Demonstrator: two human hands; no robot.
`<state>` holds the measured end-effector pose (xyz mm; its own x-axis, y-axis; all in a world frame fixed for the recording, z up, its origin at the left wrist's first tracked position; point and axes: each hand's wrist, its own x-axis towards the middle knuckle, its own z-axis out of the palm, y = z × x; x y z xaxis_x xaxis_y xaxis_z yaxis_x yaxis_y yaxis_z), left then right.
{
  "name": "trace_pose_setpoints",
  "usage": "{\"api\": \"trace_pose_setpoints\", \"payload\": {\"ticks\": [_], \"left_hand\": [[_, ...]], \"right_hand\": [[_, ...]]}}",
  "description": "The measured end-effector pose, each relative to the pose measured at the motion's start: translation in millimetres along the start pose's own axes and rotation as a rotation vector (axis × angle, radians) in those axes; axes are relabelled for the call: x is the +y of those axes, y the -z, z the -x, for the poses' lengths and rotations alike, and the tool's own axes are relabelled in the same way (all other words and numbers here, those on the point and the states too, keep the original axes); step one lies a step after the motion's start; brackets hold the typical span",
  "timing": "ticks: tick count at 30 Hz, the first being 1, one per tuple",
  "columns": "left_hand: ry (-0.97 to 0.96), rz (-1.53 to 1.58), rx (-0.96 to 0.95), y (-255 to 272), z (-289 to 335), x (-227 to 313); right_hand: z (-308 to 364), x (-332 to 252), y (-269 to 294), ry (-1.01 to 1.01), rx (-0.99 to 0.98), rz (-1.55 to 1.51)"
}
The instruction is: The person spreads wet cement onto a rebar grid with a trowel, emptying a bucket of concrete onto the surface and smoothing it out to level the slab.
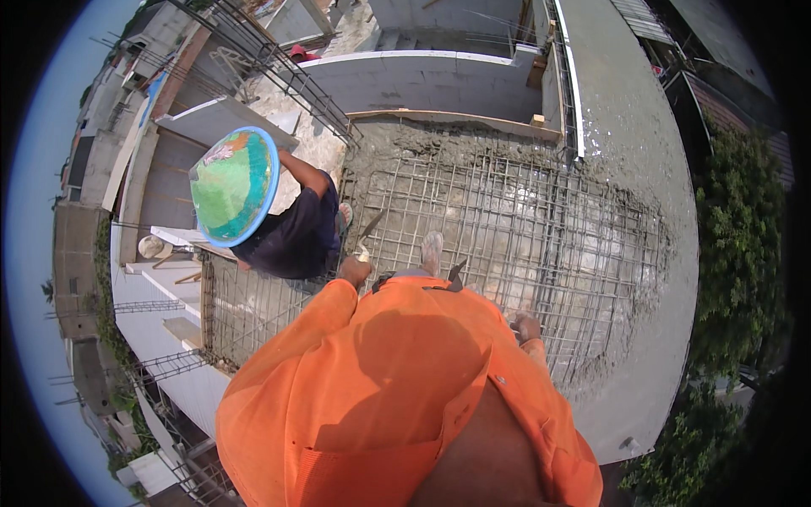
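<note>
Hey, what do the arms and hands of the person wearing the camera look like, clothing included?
The arms are covered by loose, long orange sleeves, matching the orange shirt. The left hand and the right hand are bare, with no gloves on them. No cables show on the sleeves; the hands are too small in view for finer detail.

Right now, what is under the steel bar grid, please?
Under the steel bar grid, a gray surface with pale patches shows through gaps. The grid hides strips of it; concrete at the right edge covers whatever lies beneath.
</note>
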<state>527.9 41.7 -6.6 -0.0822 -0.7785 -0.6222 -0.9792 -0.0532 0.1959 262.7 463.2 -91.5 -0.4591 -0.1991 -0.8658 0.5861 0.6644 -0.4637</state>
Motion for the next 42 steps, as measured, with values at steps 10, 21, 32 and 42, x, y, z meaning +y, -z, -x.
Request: {"api": "trace_pose_setpoints", "payload": {"ticks": [10, 21, 32, 42], "left_hand": [[-0.003, 0.032, 0.07, -7.5, -6.2, -9.8], [0.041, 0.046, 0.03, -14.6, -5.1, -19.2], [-0.028, 0.183, -0.013, 5.6, 39.5, -0.4], [-0.391, -0.201, -0.048, -33.3, -59.0, -55.7]], "right_hand": [[9.0, -10.3, -8.2, -0.049, 0.049, -0.072], [10.9, -4.9, -5.3, 0.017, 0.084, -0.14], [14.1, 2.8, -2.3, -0.002, 0.132, -0.19], [-32.4, 61.8, 21.2, 0.591, 0.161, 0.298]]}}
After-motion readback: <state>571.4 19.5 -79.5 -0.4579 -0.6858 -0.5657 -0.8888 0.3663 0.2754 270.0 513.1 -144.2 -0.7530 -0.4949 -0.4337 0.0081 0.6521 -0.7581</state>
